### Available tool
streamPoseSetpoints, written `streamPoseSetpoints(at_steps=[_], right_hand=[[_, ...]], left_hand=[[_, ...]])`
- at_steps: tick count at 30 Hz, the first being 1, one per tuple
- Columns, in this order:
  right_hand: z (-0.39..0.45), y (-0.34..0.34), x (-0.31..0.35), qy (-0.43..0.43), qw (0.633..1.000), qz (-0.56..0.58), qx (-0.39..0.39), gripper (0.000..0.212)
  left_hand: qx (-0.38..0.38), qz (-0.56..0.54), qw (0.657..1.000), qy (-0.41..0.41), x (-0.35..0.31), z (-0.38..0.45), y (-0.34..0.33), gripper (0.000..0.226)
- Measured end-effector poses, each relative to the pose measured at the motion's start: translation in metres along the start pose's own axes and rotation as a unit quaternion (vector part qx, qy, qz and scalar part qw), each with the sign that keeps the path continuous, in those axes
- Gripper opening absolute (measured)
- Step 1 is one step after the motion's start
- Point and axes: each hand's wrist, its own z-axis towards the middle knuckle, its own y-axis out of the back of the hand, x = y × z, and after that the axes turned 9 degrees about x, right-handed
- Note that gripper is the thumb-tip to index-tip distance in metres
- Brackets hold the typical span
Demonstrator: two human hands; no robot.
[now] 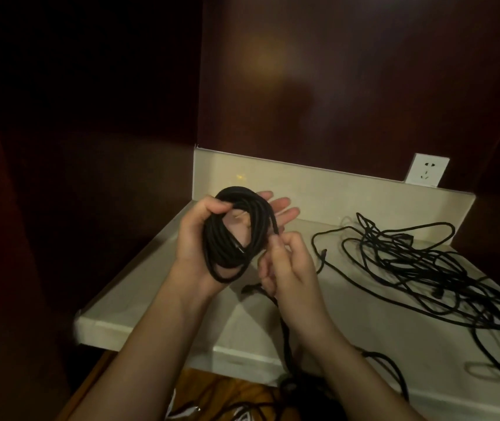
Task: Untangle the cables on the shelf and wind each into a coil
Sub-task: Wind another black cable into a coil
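- Head view, nearest first: loose black cable (286,332) is seen trailing down past the front edge of the shelf (157,302), between the two forearms, so slack is left free to be fed upward.
- Just above it, the right hand (288,265) is held beside the coil, its fingers curled and its fingertips (274,241) pinching the free strand where it leaves the windings; this grip is judged to guide the next turn and keep tension.
- Beside it, the black coil (236,232) is carried in the left hand (209,235), above the shelf. The thumb is curled over the top of the loops while the fingers are stretched flat behind them, so the turns are kept stacked and from springing apart.
- Farther right, the tangled cables (418,268) are left lying on the shelf, well apart from the coil, still to be sorted by this judgement.
- At the back, a wall socket (427,173) is seen above the shelf's raised rear lip.
- No container is visible; the shelf alone bears the cables.
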Motion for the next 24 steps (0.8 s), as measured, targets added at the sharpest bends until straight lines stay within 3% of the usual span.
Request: streamPoseSetpoints(at_steps=[3, 6, 9, 12, 15, 17, 20, 22, 24], right_hand=[[-0.024, -0.005, 0.007, -0.064, 0.990, 0.098, 0.076, 0.010], [-0.039, -0.012, 0.007, -0.129, 0.969, 0.098, 0.188, 0.006], [-0.032, -0.012, -0.002, -0.179, 0.967, 0.068, 0.166, 0.006], [-0.031, -0.006, -0.008, -0.207, 0.967, 0.104, 0.102, 0.022], [-0.033, 0.008, -0.003, -0.120, 0.981, -0.054, 0.144, 0.022], [-0.031, 0.013, 0.009, -0.095, 0.950, -0.180, 0.236, 0.017], [-0.026, 0.027, 0.020, -0.123, 0.902, -0.281, 0.305, 0.035], [-0.022, 0.043, 0.024, -0.116, 0.900, -0.290, 0.304, 0.041], [-0.014, 0.061, 0.029, -0.074, 0.904, -0.314, 0.281, 0.030]], left_hand=[[0.015, -0.056, 0.996, -0.073, -0.007, 0.000, -0.002, 0.048], [-0.028, -0.030, 0.989, -0.141, -0.011, 0.002, -0.006, 0.038], [-0.105, 0.024, 0.969, -0.223, -0.008, 0.009, -0.009, 0.031], [-0.169, 0.110, 0.925, -0.324, -0.020, 0.024, -0.005, 0.034], [-0.206, 0.339, 0.832, -0.388, -0.016, 0.033, -0.005, 0.037], [-0.190, 0.467, 0.777, -0.376, -0.005, 0.033, -0.004, 0.039], [-0.156, 0.613, 0.696, -0.341, -0.002, 0.030, 0.003, 0.046], [-0.163, 0.723, 0.602, -0.297, -0.005, 0.030, 0.003, 0.053], [-0.164, 0.831, 0.484, -0.222, -0.006, 0.033, 0.000, 0.058]])
